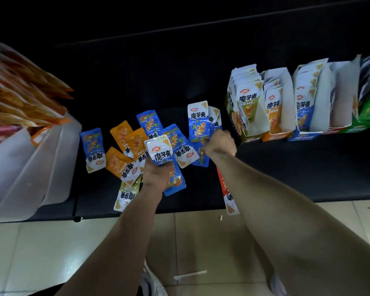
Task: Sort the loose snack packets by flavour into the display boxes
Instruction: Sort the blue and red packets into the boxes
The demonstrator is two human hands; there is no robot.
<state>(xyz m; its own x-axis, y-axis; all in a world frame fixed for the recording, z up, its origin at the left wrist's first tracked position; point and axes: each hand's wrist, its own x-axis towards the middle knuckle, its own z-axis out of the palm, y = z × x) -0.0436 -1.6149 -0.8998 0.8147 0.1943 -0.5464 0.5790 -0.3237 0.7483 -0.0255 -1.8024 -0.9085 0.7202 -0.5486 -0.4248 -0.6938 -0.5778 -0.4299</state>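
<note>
Blue packet (160, 153), top above left grip (157, 176)

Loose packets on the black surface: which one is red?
The red packet, lying alone at the front edge, partly hidden by the right forearm. The others are blue packets, orange packets and an olive packet.
</note>
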